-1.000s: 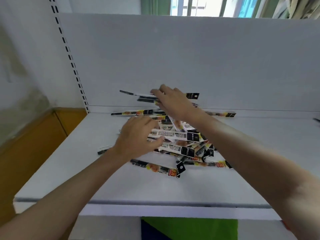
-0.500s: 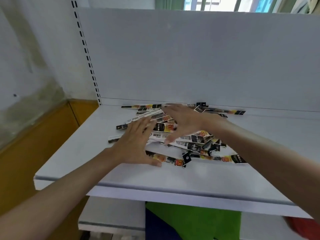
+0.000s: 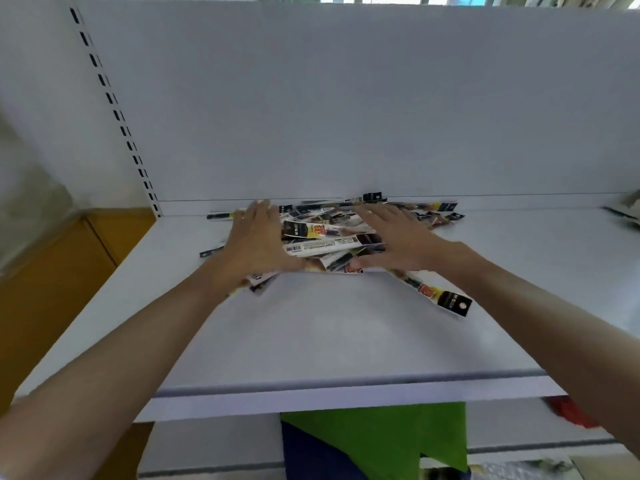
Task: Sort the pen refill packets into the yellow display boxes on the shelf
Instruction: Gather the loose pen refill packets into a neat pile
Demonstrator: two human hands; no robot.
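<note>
**Both hands flat on the packet heap**

Head view. At the back of the white shelf (image 3: 346, 341), at the foot of the back panel (image 3: 346, 98): a loose heap of pen refill packets (image 3: 329, 237), crossed at all angles. On its left flank, the left hand (image 3: 256, 240), palm down, fingers (image 3: 258, 213) straight and released, grasping nothing. On its right flank, the right hand (image 3: 398, 237), likewise flat, straight and slightly spread, nothing gripped. Between the two hands, bare packets with a barcode and black label ends showing. Out of the heap toward the front right, one single packet (image 3: 429, 292) with a black end, flat on the shelf.

Against half a second ago: right hand no longer laid across the top of the heap, now shifted to its right side. Left hand up from the near-left edge to the left side, thumb off the front packet. Heap drawn closer together between the palms.

Left of the panel, a perforated upright (image 3: 114, 109). Below the shelf, a green sheet (image 3: 381, 438) and a blurred red thing (image 3: 568, 414).
</note>
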